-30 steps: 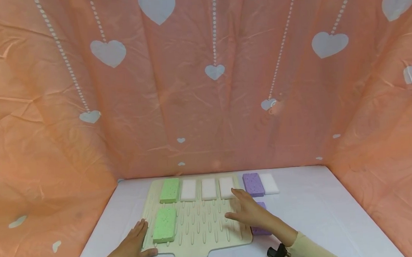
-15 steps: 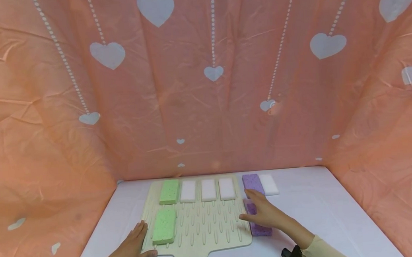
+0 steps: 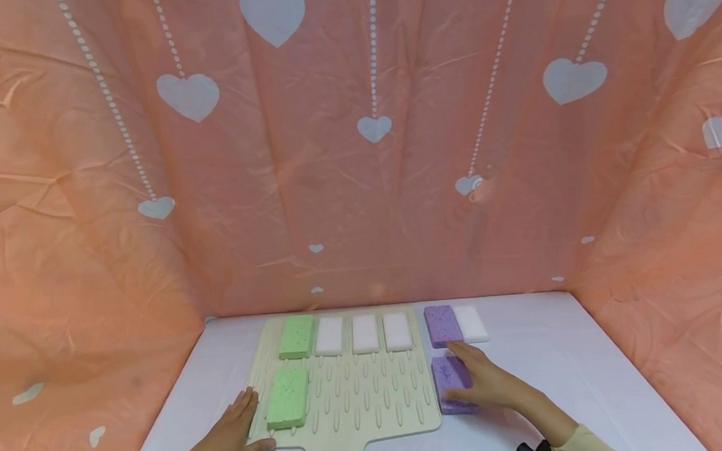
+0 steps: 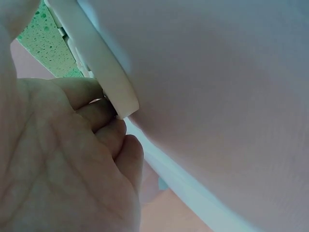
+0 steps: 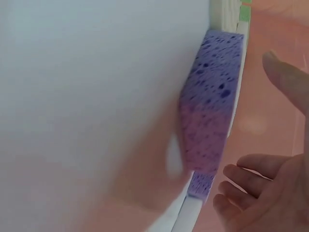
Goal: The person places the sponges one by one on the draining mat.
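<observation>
My left hand (image 3: 231, 430) rests against the left edge of a cream ridged drainboard (image 3: 344, 440), fingers extended and thumb near its front corner. In the left wrist view the fingertips touch the board's rim (image 4: 118, 92). My right hand (image 3: 488, 381) hovers over the nearer purple sponge (image 3: 449, 369), thumb and fingers spread around it. A gap separates hand and sponge (image 5: 207, 106) in the right wrist view. On the board, a green sponge (image 3: 288, 397) lies near the left hand. Another green sponge (image 3: 296, 337) and several white sponges (image 3: 365, 333) form the back row.
Right of the board, a second purple sponge (image 3: 443, 326) lies behind the nearer one, beside a loose white sponge (image 3: 471, 323). The white tabletop (image 3: 573, 378) is bounded by an orange curtain (image 3: 363, 253) printed with hearts.
My right hand has moved right and toward me, from over the board's right side to above the nearer purple sponge. The left hand stays on the board's edge.
</observation>
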Available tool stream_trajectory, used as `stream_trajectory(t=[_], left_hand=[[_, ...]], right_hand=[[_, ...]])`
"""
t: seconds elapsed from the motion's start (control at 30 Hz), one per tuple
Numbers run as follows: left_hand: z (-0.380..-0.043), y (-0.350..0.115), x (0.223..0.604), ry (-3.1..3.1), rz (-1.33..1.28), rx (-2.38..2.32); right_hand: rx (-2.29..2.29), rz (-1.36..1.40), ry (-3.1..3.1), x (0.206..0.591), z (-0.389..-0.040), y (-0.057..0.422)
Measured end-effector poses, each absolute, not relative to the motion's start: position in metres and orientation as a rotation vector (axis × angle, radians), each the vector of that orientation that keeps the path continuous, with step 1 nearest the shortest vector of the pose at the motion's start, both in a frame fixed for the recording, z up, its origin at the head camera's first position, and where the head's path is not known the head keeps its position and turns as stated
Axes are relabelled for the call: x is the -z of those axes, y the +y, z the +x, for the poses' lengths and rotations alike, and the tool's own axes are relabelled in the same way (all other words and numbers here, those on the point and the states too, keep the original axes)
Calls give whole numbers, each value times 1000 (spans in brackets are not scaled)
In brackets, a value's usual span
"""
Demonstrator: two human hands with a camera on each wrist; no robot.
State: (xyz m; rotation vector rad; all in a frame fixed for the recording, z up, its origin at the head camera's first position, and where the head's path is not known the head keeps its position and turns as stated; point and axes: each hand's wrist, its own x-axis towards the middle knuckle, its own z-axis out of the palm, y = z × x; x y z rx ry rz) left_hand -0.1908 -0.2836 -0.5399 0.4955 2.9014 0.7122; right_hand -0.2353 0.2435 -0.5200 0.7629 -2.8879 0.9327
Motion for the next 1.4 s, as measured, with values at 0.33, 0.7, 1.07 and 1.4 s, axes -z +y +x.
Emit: stream_trajectory(t=[0.33, 0.7, 1.07, 1.4], left_hand=[[-191, -281, 535, 2868, 427, -707], [-190, -281, 539, 2862, 388, -726], [-191, -282, 542, 2900, 431, -661], [-192, -282, 540, 2915, 461, -634]], right_hand=[[-989, 753, -2967, 525, -227, 255], [-955, 816, -2978, 529, -223, 262], [-891, 831, -2949, 529, -223, 261], [-906, 779, -2919, 526, -222, 260]])
